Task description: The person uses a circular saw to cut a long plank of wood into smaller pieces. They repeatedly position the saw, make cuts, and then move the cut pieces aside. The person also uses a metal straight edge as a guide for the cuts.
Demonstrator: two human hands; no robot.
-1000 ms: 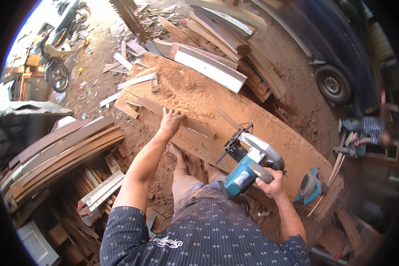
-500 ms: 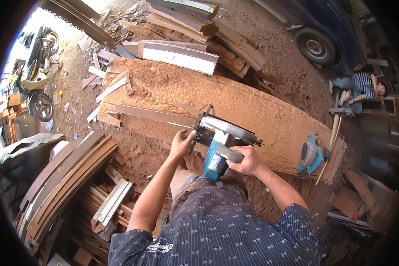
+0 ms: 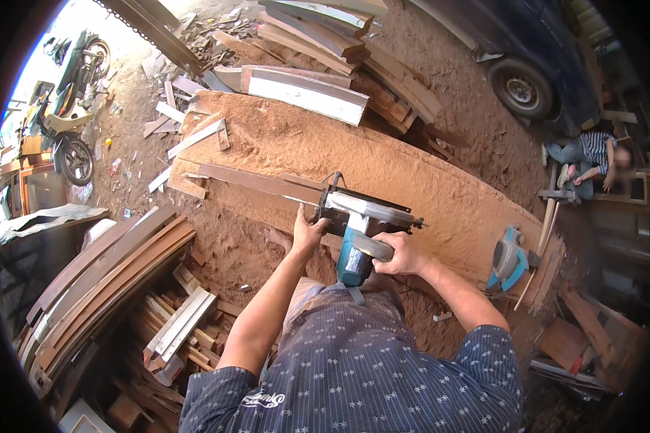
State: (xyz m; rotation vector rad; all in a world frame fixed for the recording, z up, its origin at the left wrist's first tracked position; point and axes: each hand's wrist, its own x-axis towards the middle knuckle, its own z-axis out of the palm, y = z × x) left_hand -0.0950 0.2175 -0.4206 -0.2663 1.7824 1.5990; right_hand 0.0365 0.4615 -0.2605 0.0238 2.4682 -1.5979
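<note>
A teal circular saw [image 3: 354, 256] with a silver blade guard rests on a narrow brown board [image 3: 256, 180], which lies along a workbench top [image 3: 426, 195] coated in sawdust. My right hand [image 3: 401, 253] is wrapped round the saw's rear handle. At the saw's left front, my left hand [image 3: 309, 232] has its thumb against the black base plate. Its index finger stretches toward the board's near edge; the other fingers are partly hidden. The blade's contact with the wood is covered by the saw body. A short wooden strip [image 3: 301, 180] lies beside the board, just beyond the saw.
A teal power planer [image 3: 508, 257] sits at the bench's right end near thin sticks [image 3: 547, 216]. Stacked planks [image 3: 112, 278] stand at left, with more timber [image 3: 307, 94] beyond the bench. A person [image 3: 588, 160] sits at far right near a dark vehicle [image 3: 520, 88]. A motorcycle [image 3: 71, 133] stands at far left.
The view has shifted slightly. My left hand has changed its hold at the saw's front, its index finger now reaching toward the board. My right hand keeps its grip on the handle.
</note>
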